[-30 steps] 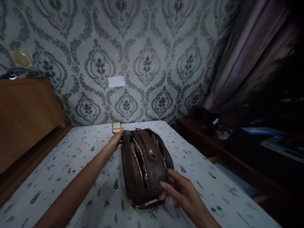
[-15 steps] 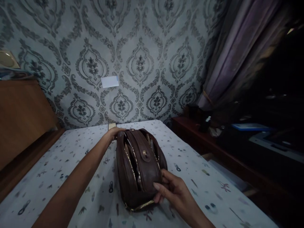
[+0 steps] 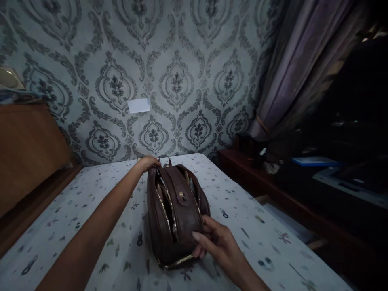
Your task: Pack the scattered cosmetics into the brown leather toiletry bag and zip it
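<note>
A dark brown leather bag [image 3: 189, 226] sits on the patterned bedsheet in front of me. Its gold-toothed zippers are undone, and two long compartments gape on either side of a middle strap with a gold snap [image 3: 182, 194]. Inside the right compartment some light-coloured items show, too dim to name. My left hand [image 3: 149, 162] holds the bag's far left end, its fingertips partly hidden behind the leather. At the near right corner, my right hand [image 3: 216, 240] pinches the bag's edge between thumb and fingers, just above another gold zipper.
White bedsheet [image 3: 106, 242] with small printed shapes lies under the bag. A wooden cabinet [image 3: 30, 145] stands at left, a dark red ledge [image 3: 242, 171] with small items at right. Behind are patterned wallpaper with a white card [image 3: 138, 106] and a purple curtain [image 3: 291, 72].
The right compartment gapes slightly wider, and a thin loop now shows at the bag's far end. My left hand has risen slightly; the right keeps its hold.
</note>
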